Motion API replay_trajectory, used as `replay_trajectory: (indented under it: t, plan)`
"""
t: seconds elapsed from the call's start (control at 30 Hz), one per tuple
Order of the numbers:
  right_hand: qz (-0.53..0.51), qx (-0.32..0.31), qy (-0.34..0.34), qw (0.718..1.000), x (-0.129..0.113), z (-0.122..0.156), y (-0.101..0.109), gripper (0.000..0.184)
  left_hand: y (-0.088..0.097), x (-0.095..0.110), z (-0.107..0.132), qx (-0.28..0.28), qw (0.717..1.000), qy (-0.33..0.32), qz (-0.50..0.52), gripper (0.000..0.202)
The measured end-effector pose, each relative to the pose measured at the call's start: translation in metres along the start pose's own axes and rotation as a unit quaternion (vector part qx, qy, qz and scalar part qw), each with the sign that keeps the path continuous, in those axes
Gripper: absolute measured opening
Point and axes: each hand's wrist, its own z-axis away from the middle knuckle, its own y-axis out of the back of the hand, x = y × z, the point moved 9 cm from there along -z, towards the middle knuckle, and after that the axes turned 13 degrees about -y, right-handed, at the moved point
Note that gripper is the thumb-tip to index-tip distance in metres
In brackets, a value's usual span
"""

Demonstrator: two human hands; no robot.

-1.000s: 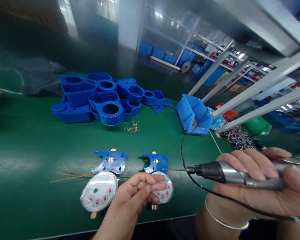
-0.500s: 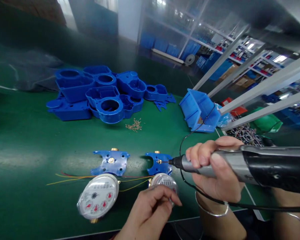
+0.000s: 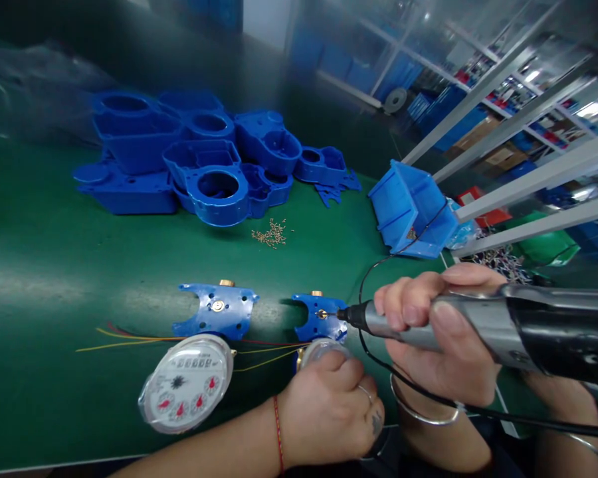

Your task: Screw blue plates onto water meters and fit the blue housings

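My right hand point(image 3: 443, 332) is wrapped around a grey and black electric screwdriver point(image 3: 483, 322), held almost level and pointing left. Its bit reaches the brass fitting at the middle of a small blue plate point(image 3: 306, 326). Just below that plate lies a round water meter point(image 3: 320, 350), mostly covered by my left hand point(image 3: 331, 408). The fingers of this hand are curled over the meter's near side; their tips are hidden. To the left, a second water meter point(image 3: 189, 382) with red pointers lies against another blue plate point(image 3: 218, 311) with a brass piece in its centre.
Blue plastic housings point(image 3: 219, 192) are heaped at the back left. Small screws point(image 3: 272, 234) lie loose in front of them. A blue bin point(image 3: 411, 212) stands at the right by white frame bars. Thin yellow wires point(image 3: 124, 342) and the screwdriver's black cable point(image 3: 361, 292) cross the bench.
My left hand has turned over and moved right, and its fingers now curl over the right meter. The screwdriver bit stays at the small plate. The whole view has shifted slightly.
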Motion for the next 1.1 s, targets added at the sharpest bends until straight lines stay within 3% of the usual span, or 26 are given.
replay_trajectory:
  t: [0.27, 0.6, 0.67, 0.87, 1.1]
  plan:
    - [0.005, 0.030, -0.031, 0.999, 0.004, 0.000, 0.000, 0.020, 0.002, 0.000, -0.001, 0.016, 1.000, 0.005, 0.009, 0.019]
    - [0.022, 0.006, -0.012, 1.000, 0.002, 0.000, -0.007, 0.018, -0.002, 0.002, 0.002, -0.001, 1.000, 0.004, 0.012, 0.020]
    - [0.027, -0.024, -0.010, 0.999, 0.002, -0.002, -0.010, 0.018, -0.003, 0.002, 0.002, -0.007, 1.000, 0.003, 0.011, 0.020]
    - [0.015, -0.208, -0.035, 0.977, 0.008, -0.008, -0.033, 0.029, -0.003, 0.003, 0.001, -0.015, 1.000, -0.003, 0.001, 0.022]
    - [0.015, -0.242, -0.059, 0.968, 0.013, -0.010, -0.043, 0.045, -0.002, 0.001, 0.001, -0.002, 1.000, 0.000, 0.004, 0.023]
